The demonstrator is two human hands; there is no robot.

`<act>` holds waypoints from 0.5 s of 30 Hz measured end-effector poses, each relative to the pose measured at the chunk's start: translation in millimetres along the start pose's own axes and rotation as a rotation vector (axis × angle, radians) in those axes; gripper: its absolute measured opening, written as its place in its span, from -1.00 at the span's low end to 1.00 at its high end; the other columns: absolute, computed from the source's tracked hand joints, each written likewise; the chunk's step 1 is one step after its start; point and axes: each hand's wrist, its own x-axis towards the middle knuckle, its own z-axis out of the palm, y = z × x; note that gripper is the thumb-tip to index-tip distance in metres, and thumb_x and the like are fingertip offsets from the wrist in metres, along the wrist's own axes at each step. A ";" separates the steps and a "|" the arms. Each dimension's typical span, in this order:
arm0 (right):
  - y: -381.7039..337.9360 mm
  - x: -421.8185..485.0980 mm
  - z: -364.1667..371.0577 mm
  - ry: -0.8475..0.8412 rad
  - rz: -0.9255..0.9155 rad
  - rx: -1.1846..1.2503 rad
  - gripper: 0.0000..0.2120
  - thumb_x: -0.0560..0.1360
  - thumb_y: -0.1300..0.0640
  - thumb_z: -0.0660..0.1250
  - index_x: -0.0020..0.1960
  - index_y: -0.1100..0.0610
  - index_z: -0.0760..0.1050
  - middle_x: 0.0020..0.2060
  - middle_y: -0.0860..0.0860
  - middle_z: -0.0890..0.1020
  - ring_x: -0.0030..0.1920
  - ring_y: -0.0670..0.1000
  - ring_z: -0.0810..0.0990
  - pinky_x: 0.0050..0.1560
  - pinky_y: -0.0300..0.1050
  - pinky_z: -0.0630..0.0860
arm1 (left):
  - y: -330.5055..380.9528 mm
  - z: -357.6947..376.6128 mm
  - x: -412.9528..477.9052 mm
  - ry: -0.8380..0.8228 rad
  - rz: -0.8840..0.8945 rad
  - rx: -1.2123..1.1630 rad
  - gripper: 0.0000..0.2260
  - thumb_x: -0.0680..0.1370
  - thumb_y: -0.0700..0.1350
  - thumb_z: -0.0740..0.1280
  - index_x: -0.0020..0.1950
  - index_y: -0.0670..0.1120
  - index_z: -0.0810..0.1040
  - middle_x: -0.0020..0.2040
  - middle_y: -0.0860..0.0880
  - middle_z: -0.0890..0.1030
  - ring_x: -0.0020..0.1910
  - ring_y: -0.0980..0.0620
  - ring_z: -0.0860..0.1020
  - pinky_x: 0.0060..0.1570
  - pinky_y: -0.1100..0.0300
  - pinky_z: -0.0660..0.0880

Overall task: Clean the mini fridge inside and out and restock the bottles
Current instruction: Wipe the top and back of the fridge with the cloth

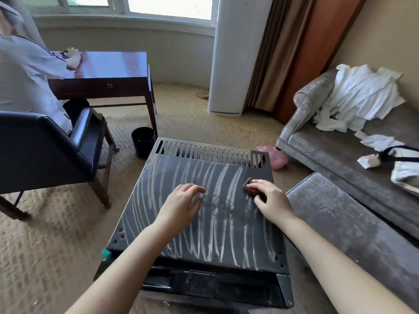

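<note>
Left hand rests on mini fridge top, fingers loosely bent, grasping nothing. Right hand presses dark cloth, fingers curled round it.

Only two arms of the person's own body are in view. Left hand and right hand are bare, uncovered to the fingertips. Left forearm and right forearm are bare too, from the wrist down to the frame's bottom edge. Wrists slim, fingers slender. Nails look short, but detail is too soft to be sure. The wide-angle lens stretches both forearms broad toward the lower corners. Finger edges are slightly blurred.
</note>
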 end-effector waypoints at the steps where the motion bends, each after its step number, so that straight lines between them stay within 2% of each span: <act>1: 1.9 -7.9 -0.6 -0.005 -0.012 0.002 -0.63 0.43 0.32 0.31 0.18 0.07 0.61 0.23 -0.01 0.57 0.29 -0.03 0.47 0.36 -0.23 0.26 | 0.6 0.8 -2.4 0.019 0.023 -0.013 -0.77 0.59 -0.11 0.27 0.24 -0.05 0.53 0.22 0.04 0.55 0.26 0.03 0.42 0.23 0.17 0.35; 3: 9.4 2.7 -0.9 0.008 0.013 -0.034 -0.64 0.45 0.30 0.30 0.21 0.08 0.58 0.26 0.01 0.55 0.30 0.00 0.46 0.36 -0.21 0.27 | 2.6 2.9 -7.6 0.032 0.068 -0.012 -0.77 0.59 -0.12 0.27 0.24 -0.06 0.53 0.22 0.02 0.55 0.26 0.01 0.43 0.23 0.15 0.35; 8: 8.9 59.4 8.6 0.068 0.250 -0.055 -0.60 0.50 0.29 0.21 0.31 0.10 0.50 0.37 0.06 0.46 0.39 0.06 0.37 0.42 -0.15 0.23 | 1.2 7.5 -22.8 0.074 0.178 0.049 -0.78 0.55 -0.14 0.33 0.18 -0.08 0.56 0.15 0.00 0.59 0.18 -0.05 0.51 0.18 0.07 0.45; 11: -11.8 35.5 15.5 0.068 0.175 -0.027 -0.61 0.46 0.32 0.24 0.23 0.10 0.57 0.30 0.04 0.52 0.34 0.03 0.42 0.39 -0.20 0.25 | -6.4 15.0 -30.8 0.112 0.204 0.089 -0.79 0.51 -0.16 0.36 0.14 -0.09 0.58 0.10 -0.01 0.61 0.11 -0.07 0.55 0.11 0.02 0.52; 15: -17.8 -32.0 12.2 0.029 0.008 0.069 -0.63 0.42 0.36 0.30 0.12 0.04 0.62 0.18 -0.09 0.57 0.25 -0.12 0.45 0.34 -0.30 0.24 | -0.8 30.8 -43.8 0.123 0.242 0.106 -0.75 0.43 -0.18 0.44 0.10 -0.09 0.58 0.08 -0.01 0.61 0.06 -0.07 0.58 0.09 0.05 0.54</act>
